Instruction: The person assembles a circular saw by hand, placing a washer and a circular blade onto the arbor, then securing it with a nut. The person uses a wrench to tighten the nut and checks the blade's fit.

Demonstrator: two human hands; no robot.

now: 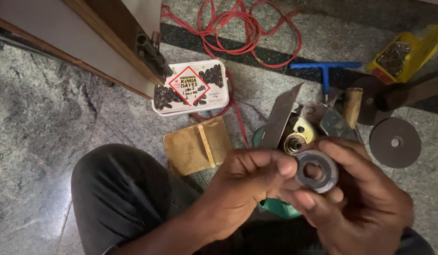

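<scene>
Both my hands hold a grey round metal flange ring [316, 171] with a shaped centre hole, low in the head view. My left hand [245, 182] pinches its left edge with thumb and forefinger. My right hand [363, 198] cradles it from the right and below, thumb over its top. Just behind the ring lies a green angle grinder [301, 132] with its spindle showing and a bent metal guard plate [280, 115]. My knee in dark trousers [120, 189] is at the lower left.
On the stone floor lie a white lidded food tub [190, 87], a tan wooden block [197, 146], a coiled red cable [238, 28], a blue T-handle key [325, 68], two dark abrasive discs [395, 141], a yellow box of fasteners [403, 54], and a wooden door frame [115, 42].
</scene>
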